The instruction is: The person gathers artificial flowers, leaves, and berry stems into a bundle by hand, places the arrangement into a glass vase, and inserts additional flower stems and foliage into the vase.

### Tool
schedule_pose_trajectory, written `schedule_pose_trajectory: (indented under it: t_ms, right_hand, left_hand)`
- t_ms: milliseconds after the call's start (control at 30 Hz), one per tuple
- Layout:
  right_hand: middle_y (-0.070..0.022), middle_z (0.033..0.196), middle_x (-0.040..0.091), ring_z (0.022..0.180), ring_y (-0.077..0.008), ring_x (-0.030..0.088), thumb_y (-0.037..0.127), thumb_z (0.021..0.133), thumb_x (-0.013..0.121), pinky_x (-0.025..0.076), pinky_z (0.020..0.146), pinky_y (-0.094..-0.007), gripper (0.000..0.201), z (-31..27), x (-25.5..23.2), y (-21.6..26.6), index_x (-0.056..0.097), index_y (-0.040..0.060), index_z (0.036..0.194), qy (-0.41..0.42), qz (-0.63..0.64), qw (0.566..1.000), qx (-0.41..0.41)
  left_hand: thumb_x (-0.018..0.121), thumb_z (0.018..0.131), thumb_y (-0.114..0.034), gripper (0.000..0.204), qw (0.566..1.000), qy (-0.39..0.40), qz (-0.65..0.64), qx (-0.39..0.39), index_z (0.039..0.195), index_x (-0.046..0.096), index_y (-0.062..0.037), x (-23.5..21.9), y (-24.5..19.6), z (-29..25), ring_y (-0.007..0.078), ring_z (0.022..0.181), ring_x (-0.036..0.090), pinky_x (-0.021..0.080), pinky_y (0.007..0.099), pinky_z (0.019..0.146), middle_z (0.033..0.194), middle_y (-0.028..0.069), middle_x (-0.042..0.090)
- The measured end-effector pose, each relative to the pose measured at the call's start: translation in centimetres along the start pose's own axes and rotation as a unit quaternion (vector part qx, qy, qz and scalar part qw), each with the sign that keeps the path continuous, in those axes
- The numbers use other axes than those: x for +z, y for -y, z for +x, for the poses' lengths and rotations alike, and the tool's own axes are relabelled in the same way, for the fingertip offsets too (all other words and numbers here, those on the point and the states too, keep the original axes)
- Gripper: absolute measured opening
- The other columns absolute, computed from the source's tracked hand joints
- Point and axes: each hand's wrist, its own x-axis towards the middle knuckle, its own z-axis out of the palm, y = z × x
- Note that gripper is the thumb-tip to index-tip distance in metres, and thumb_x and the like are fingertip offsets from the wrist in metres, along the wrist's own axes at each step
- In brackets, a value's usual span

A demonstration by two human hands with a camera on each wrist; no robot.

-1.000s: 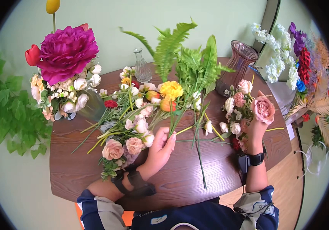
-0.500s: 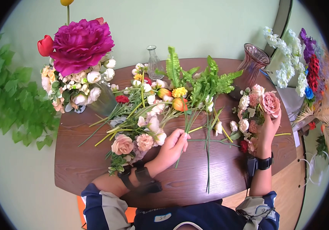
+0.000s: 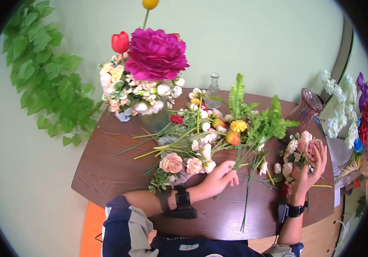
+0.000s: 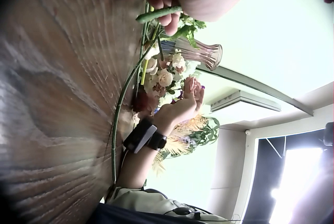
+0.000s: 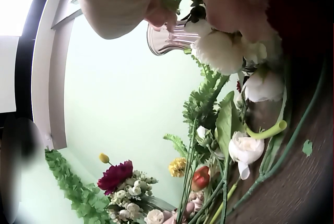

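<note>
Green fern fronds (image 3: 274, 122) lean over the flower pile in the head view, and thin green stems (image 3: 247, 201) run down toward the table's front. My left hand (image 3: 218, 180) pinches fern stems near their lower part. The left wrist view shows its fingers (image 4: 168, 20) by a cut green stem end (image 4: 156, 14). On the right, my right hand (image 3: 308, 177) cups a large pink rose (image 3: 312, 149) with extended fingers touching its side. Around that rose lie white and pink flowers (image 3: 287, 169). In the right wrist view, the hand (image 5: 125, 0) partly hides the pink blooms.
Mixed flowers (image 3: 194, 166) cover the middle of the table (image 3: 119, 158). Behind them stand a full vase with a magenta bloom (image 3: 156, 53), a small glass bottle (image 3: 213, 92) and a pinkish glass vase (image 3: 306, 107). More flowers (image 3: 340, 111) stand beyond the right edge.
The fern fronds have come down from a raised position to the flower pile. My right fingers have shifted up along the pink rose's side. The head view has turned, shifting the scene rightward.
</note>
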Motion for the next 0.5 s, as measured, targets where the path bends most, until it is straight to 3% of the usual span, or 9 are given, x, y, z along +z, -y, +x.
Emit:
schedule_pose_trajectory:
  t_ms: [67, 100, 233, 300, 367, 467, 500]
  right_hand:
    - [-0.0138, 0.131, 0.052, 0.134, -0.0337, 0.034, -0.006, 0.072, 0.043, 0.021, 0.112, -0.0462, 0.045, 0.4, -0.4, 1.3, 0.061, 0.0041, 0.112, 0.037, 0.003, 0.998, -0.048]
    - [-0.0138, 0.131, 0.052, 0.134, -0.0337, 0.034, -0.006, 0.072, 0.043, 0.021, 0.112, -0.0462, 0.045, 0.3, -0.3, 1.3, 0.061, 0.0041, 0.112, 0.035, 0.01, 0.998, -0.053]
    - [-0.014, 0.129, 0.053, 0.132, -0.0354, 0.036, -0.003, 0.074, 0.046, 0.021, 0.111, -0.0473, 0.038, -1.0, -0.1, 0.7, 0.062, 0.0035, 0.107, 0.049, 0.034, 0.997, -0.053]
    - [-0.0133, 0.125, 0.056, 0.129, -0.0341, 0.04, -0.003, 0.076, 0.046, 0.022, 0.111, -0.047, 0.035, -1.8, 0.4, -1.1, 0.063, 0.0043, 0.106, 0.067, 0.011, 0.996, -0.056]
    - [-0.0123, 0.121, 0.059, 0.124, -0.0324, 0.045, -0.004, 0.077, 0.046, 0.023, 0.11, -0.0465, 0.032, -1.0, 0.2, 0.6, 0.063, 0.0044, 0.104, 0.076, 0.015, 0.995, -0.061]
    - [-0.0113, 0.118, 0.061, 0.122, -0.0314, 0.047, -0.004, 0.078, 0.047, 0.025, 0.108, -0.0458, 0.03, -0.6, 0.2, 1.6, 0.063, 0.0039, 0.102, 0.061, 0.027, 0.995, -0.08]
    - [-0.0113, 0.117, 0.061, 0.121, -0.0312, 0.048, -0.005, 0.078, 0.047, 0.026, 0.108, -0.0454, 0.029, -0.7, 0.2, 1.5, 0.062, 0.0036, 0.101, 0.064, 0.029, 0.995, -0.069]
  left_hand:
    - [0.038, 0.099, -0.007, 0.024, 0.997, 0.033, -0.025, 0.067, 0.122, 0.039, -0.0008, 0.9, -1.0, -0.5, 0.0105, 0.071, 0.055, 0.046, 0.0233, 0.064, 0.087, 0.0088, 0.059]
    - [0.036, 0.098, -0.006, 0.022, 0.996, 0.063, -0.032, 0.056, 0.12, 0.037, -0.0017, 1.1, -1.5, -1.0, 0.0114, 0.074, 0.056, 0.047, 0.0238, 0.066, 0.094, 0.0103, 0.058]
    - [0.035, 0.098, -0.005, 0.025, 0.993, 0.094, -0.058, 0.039, 0.123, 0.036, -0.0014, 2.5, -5.1, -2.8, 0.0089, 0.07, 0.051, 0.042, 0.0215, 0.064, 0.097, 0.0092, 0.053]
    - [0.035, 0.098, -0.007, 0.026, 0.988, 0.118, -0.046, 0.09, 0.124, 0.036, -0.0022, 2.4, -6.3, -3.1, 0.0073, 0.068, 0.046, 0.039, 0.0204, 0.062, 0.093, 0.0072, 0.051]
    - [0.036, 0.098, -0.007, 0.024, 0.989, 0.107, -0.036, 0.097, 0.122, 0.038, -0.0027, 1.7, -8.3, -3.4, 0.0065, 0.069, 0.044, 0.037, 0.0201, 0.062, 0.089, 0.0057, 0.05]
    - [0.042, 0.098, -0.01, 0.019, 0.991, 0.013, -0.02, 0.129, 0.116, 0.042, -0.0036, 0.0, -11.1, -4.0, 0.0059, 0.069, 0.045, 0.038, 0.0193, 0.062, 0.085, 0.0035, 0.051]
    - [0.046, 0.096, -0.01, 0.017, 0.981, -0.029, -0.042, 0.188, 0.112, 0.044, -0.0045, -0.4, -11.8, -3.9, 0.0062, 0.066, 0.046, 0.038, 0.0188, 0.058, 0.084, 0.0034, 0.053]
